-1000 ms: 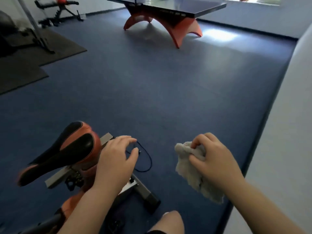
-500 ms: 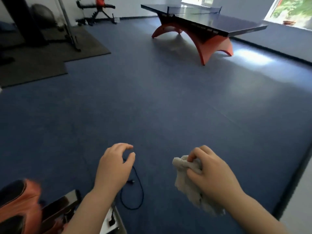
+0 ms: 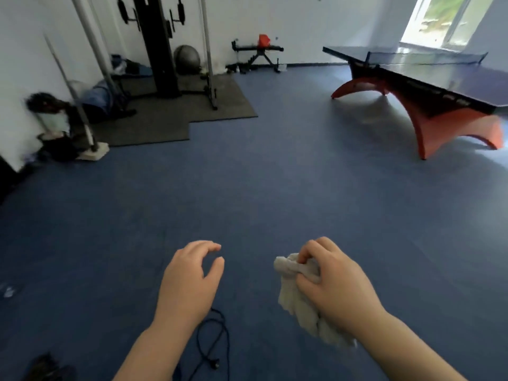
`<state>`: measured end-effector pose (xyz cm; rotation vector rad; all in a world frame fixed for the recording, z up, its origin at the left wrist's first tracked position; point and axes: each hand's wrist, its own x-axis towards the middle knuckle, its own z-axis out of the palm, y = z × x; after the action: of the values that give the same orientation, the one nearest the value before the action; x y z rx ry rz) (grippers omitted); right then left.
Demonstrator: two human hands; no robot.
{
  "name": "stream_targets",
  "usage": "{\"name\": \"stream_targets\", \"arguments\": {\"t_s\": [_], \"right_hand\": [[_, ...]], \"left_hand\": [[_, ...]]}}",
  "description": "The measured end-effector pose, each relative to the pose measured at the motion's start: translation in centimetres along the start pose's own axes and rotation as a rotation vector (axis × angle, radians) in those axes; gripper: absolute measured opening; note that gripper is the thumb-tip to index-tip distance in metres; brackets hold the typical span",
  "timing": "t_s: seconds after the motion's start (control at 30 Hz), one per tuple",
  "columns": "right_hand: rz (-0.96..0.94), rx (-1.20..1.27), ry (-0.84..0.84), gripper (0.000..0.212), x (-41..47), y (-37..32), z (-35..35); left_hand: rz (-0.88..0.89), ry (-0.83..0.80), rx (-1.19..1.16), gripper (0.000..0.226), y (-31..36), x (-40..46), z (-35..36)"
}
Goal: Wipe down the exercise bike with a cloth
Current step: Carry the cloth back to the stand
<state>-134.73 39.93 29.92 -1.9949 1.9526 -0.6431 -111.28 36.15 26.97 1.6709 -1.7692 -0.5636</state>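
Blue gym floor (image 3: 275, 188); left hand (image 3: 189, 281) fingers loosely apart; right hand (image 3: 335, 284) clutching cloth (image 3: 297, 298)

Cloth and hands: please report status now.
Right hand grips cloth. Left hand open, holds nothing. Bike out of view. Black cable on floor below left hand.

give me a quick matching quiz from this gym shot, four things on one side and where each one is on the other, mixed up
Things:
1. cloth
2. black cable
3. table tennis table
4. grey ball

Places:
A. far right, near the window
B. on the blue floor, under the left hand
C. by the back wall, behind the weight machine
D. in the grip of the right hand

Pairs: 1-D, 2-B, 3-A, 4-C
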Motion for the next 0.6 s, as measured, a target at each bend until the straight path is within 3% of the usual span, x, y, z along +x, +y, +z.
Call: {"name": "stream_targets", "arguments": {"t_s": [0.23, 0.43, 0.6], "right_hand": [[-0.234, -0.016, -0.143, 0.011, 14.3, 0.9, 0.5], [-0.462, 0.05, -0.246, 0.008, 24.6, -4.9, 5.6], [-0.562, 0.075, -0.285, 0.009, 32.1, -10.1, 8.9]], "left_hand": [[-0.145, 0.137, 0.03, 0.023, 1.6, 5.9, 1.6], [-0.382, 0.291, 0.135, 0.023, -4.4, 9.0, -1.0], [-0.432, 0.405, 0.15, 0.023, -7.4, 15.5, -4.0]]}}
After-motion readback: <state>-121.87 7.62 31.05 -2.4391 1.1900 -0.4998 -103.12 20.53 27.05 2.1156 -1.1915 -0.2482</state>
